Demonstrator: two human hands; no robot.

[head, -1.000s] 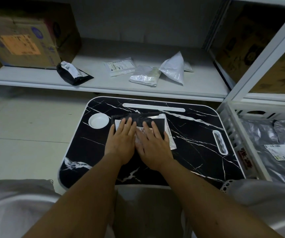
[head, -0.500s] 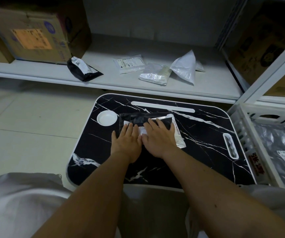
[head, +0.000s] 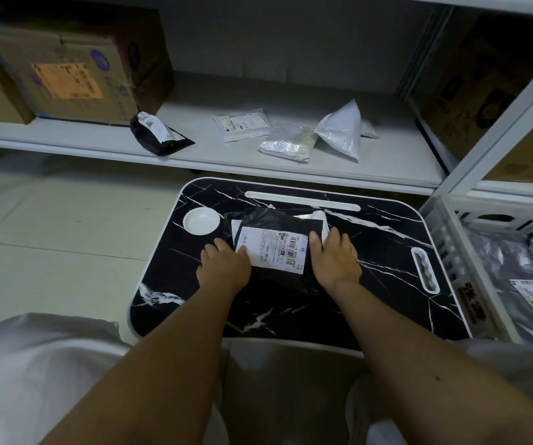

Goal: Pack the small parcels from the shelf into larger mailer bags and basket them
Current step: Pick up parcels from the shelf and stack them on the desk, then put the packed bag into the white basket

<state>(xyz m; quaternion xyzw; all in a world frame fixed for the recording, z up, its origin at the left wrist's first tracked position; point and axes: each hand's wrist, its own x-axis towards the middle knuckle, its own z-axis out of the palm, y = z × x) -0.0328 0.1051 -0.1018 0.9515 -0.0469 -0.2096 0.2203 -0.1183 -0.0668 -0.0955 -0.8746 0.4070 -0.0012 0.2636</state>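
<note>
A black mailer bag (head: pixel 278 274) with a white shipping label (head: pixel 270 248) facing up lies on the black marble-pattern lap table (head: pixel 387 284). My left hand (head: pixel 223 264) holds its left edge, thumb on the label. At the bag's right edge my right hand (head: pixel 335 258) grips it beside a white flap. On the shelf (head: pixel 194 155) behind lie a black parcel (head: pixel 159 133), a flat white parcel (head: pixel 242 123), a silver parcel (head: pixel 287 142) and a white puffed bag (head: pixel 342 130). The white basket (head: pixel 448 248) at the right holds grey mailer bags (head: pixel 499 268).
A cardboard box (head: pixel 66 72) stands on the shelf's left end, and more boxes (head: pixel 470 91) sit in the right bay behind a white upright (head: pixel 509 123). A white round recess (head: pixel 201 220) marks the table's left. Tiled floor lies to the left.
My hands were pressing side by side on the bag's middle; they have moved apart to its left and right edges. The bag's labelled face now shows on top.
</note>
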